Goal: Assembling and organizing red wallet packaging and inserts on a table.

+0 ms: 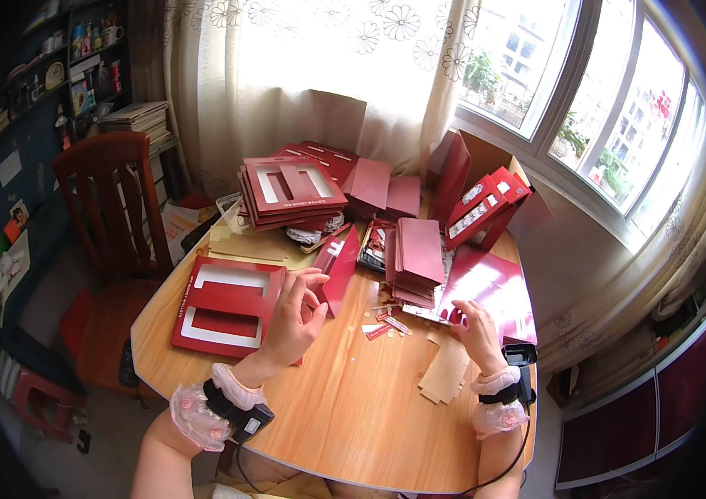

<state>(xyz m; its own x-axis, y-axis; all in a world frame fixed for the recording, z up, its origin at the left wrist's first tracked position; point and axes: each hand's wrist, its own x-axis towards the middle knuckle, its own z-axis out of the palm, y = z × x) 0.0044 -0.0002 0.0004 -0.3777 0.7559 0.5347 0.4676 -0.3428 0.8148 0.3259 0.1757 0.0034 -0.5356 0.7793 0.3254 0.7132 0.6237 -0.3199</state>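
My left hand (pixel 291 323) is raised over the right edge of a red window-cut box (pixel 187 304) lying flat. Its fingers are loosely bent, with a gap between thumb and forefinger. Just beyond them a red card piece with white cutouts (pixel 343 273) stands on edge; whether the fingertips touch it I cannot tell. Over the table's right side hovers my right hand (pixel 481 339), fingers curved and apart from the thumb. It is close to a glossy red sheet (pixel 494 291) and a stack of red cards (pixel 418 254). I see nothing held in either hand.
More window-cut boxes (pixel 295 185) are piled at the back left. An open carton (pixel 486 150) with red packs (pixel 488 204) stands at the back right. Tan card strips (pixel 443 372) and red-and-white scraps (pixel 382 326) lie on the wooden table (pixel 353 416). A chair (pixel 112 208) stands left.
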